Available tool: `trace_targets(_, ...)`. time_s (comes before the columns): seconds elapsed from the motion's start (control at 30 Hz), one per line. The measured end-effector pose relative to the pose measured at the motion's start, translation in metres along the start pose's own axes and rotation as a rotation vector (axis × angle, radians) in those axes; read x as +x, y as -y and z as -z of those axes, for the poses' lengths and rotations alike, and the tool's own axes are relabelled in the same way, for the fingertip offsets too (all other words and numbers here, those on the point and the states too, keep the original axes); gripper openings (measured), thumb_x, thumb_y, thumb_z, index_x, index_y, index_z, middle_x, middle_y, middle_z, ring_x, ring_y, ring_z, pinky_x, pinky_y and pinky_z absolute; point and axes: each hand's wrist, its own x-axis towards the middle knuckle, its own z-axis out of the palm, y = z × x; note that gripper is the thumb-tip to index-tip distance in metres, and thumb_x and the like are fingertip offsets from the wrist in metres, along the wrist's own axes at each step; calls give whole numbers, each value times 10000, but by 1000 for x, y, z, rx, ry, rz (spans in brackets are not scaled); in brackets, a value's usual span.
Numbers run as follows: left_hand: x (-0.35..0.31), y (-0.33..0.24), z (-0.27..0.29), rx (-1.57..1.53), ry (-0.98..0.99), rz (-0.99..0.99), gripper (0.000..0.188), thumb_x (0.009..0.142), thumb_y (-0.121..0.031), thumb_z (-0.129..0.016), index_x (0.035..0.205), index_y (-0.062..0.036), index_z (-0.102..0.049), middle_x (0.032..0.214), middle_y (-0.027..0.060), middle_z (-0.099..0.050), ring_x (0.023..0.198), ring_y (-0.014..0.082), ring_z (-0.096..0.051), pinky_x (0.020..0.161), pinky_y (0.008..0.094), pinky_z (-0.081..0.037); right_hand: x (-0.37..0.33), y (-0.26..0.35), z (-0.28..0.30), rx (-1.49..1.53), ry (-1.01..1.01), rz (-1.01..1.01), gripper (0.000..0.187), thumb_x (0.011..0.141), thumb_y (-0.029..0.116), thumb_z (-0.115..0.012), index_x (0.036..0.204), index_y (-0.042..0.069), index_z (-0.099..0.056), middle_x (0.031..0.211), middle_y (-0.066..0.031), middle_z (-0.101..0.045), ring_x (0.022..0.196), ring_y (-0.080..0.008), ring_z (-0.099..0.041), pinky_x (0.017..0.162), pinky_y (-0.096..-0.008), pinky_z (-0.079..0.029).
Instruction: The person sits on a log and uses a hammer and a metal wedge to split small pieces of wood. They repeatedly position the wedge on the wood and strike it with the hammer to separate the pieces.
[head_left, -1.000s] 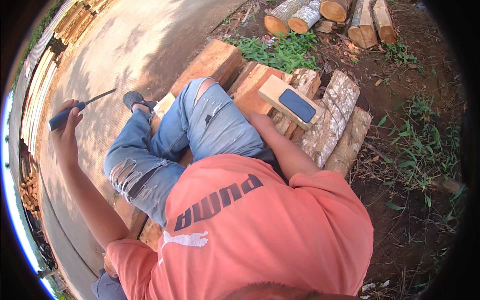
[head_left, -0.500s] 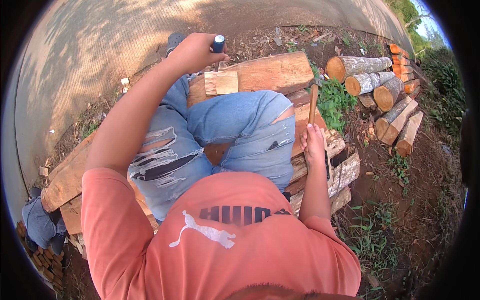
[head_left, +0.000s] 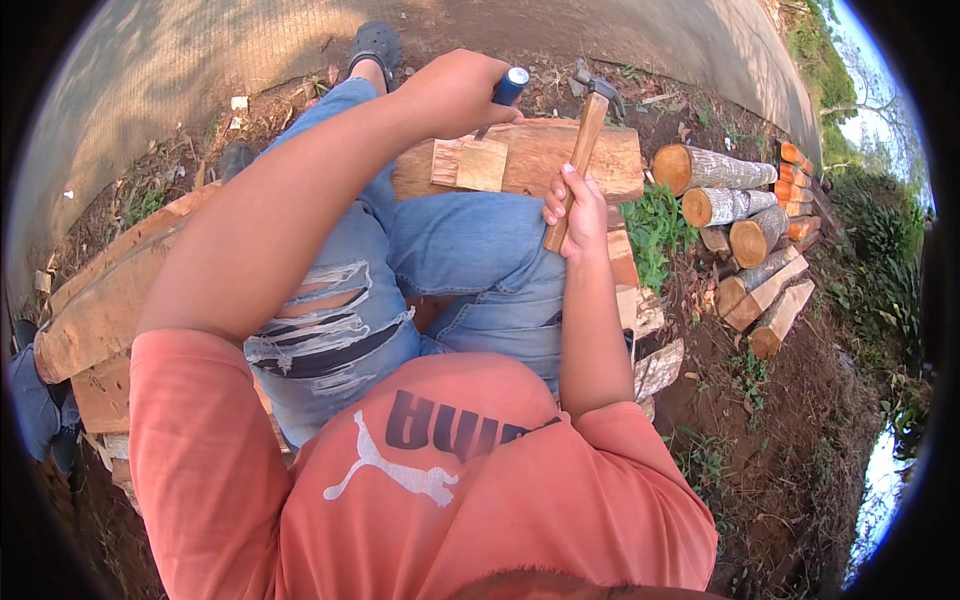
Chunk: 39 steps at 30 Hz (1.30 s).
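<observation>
My left hand (head_left: 455, 95) grips a blue-handled chisel (head_left: 508, 88), its blade pointing down at the small pale wooden block (head_left: 482, 164) just below it. My right hand (head_left: 578, 210) holds a wooden-handled hammer (head_left: 580, 150) low on its handle, metal head up, just right of the block. Cut round logs (head_left: 715, 170) lie stacked further right.

Bright, warm outdoor daylight, soft dappled shadows on the pavement (head_left: 150, 90) at top left, sharp central focus, strong fisheye bending and black vignette at the rim, sky overexposed at right.
</observation>
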Motion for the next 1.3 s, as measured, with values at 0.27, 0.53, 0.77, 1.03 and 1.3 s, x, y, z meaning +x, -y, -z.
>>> trace_targets(0.27, -2, -7, -2, 43, 87, 40, 292, 892, -319, -841, 998, -72, -727, 905, 140, -758, 869, 342, -730, 780, 460, -561, 5, 2, 4, 55, 26, -36, 112, 1098, 179, -579, 1063, 146, -478, 735, 5, -494, 519, -90, -454, 446, -269, -388)
trace_targets(0.53, 12, -15, 2, 214, 188, -103, 307, 908, -322, -821, 1030, -62, -711, 935, 172, -763, 916, 382, -738, 818, 489, -573, 7, 1, 3, 106, 59, -33, 102, 1111, 188, -574, 1063, 138, -500, 721, 17, -498, 507, -79, -447, 441, -262, -384)
trace_targets(0.77, 9, -5, -7, 71, 151, -118, 240, 914, -196, -776, 1102, -65, -709, 958, 157, -763, 903, 346, -738, 812, 451, -569, 11, -2, 11, 129, 78, -60, 103, 1102, 189, -576, 1093, 151, -480, 725, 10, -488, 517, -88, -448, 449, -271, -380)
trace_targets(1.03, 3, 4, 5, -63, 219, -170, 273, 809, -84, -718, 1081, -81, -711, 918, 120, -751, 879, 299, -730, 786, 438, -570, 15, -3, 15, 150, 87, -68, 113, 1088, 189, -605, 1070, 149, -500, 721, 9, -496, 520, -87, -452, 449, -268, -381)
trace_targets(1.3, -8, -9, 36, -77, 437, 13, 234, 811, -59, -697, 1041, -102, -703, 849, 31, -677, 813, 164, -630, 727, 370, -503, 21, -6, 21, 160, 97, -77, 114, 1080, 188, -618, 1074, 139, -515, 719, 11, -495, 530, -89, -461, 451, -269, -387)
